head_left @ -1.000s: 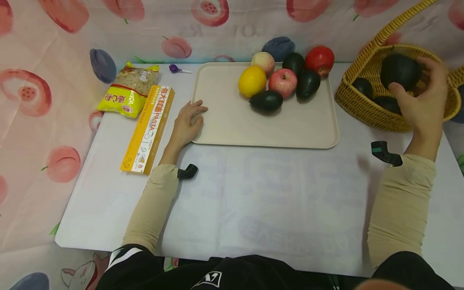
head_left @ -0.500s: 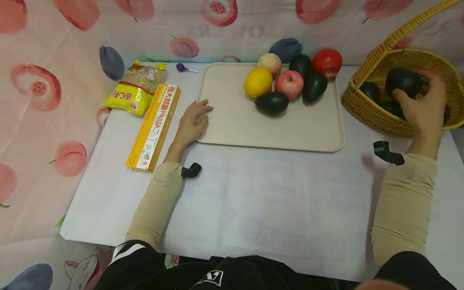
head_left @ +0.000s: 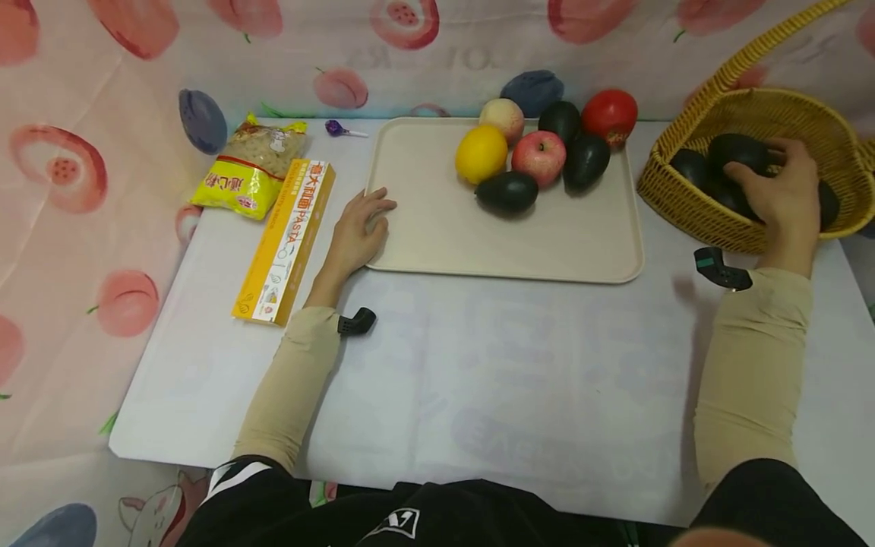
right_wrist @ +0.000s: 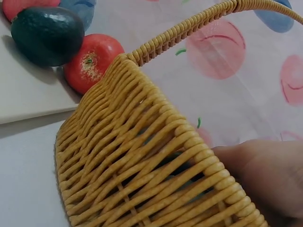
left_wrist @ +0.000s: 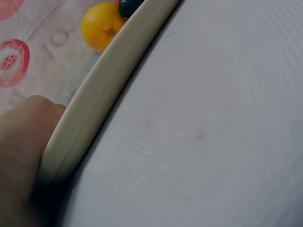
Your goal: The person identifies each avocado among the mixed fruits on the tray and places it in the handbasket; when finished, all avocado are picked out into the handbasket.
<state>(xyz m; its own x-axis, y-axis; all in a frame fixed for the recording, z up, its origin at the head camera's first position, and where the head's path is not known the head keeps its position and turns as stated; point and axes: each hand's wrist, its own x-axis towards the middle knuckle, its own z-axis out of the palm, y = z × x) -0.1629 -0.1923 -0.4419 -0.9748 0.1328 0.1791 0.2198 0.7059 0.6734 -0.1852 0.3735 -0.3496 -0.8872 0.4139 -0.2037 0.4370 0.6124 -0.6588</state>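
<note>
In the head view my right hand (head_left: 786, 188) reaches into a wicker basket (head_left: 738, 232) and grips a dark avocado (head_left: 737, 152), thumb and fingers on either side. Other dark avocados (head_left: 690, 165) lie around it in the basket. From the right wrist, the basket's woven wall (right_wrist: 142, 156) mostly hides the fruit, with the hand (right_wrist: 270, 172) behind its rim. My left hand (head_left: 355, 232) rests on the left edge of a cream tray (head_left: 437, 251), fingers loosely extended over the rim. The left wrist view shows that hand (left_wrist: 28, 137) against the tray's side (left_wrist: 90, 104).
On the tray are an orange (head_left: 481, 153), a peach (head_left: 502, 120), an apple (head_left: 538, 158) and several avocados (head_left: 507, 192). A red round fruit (head_left: 608, 114) sits at its back right corner. Left stand a pasta box (head_left: 283, 243), a yellow food bag (head_left: 249, 167) and a lollipop (head_left: 335, 128).
My right hand has lowered the avocado deeper into the basket, among the others. The left hand stays at the tray's edge. The head view shifted slightly.
</note>
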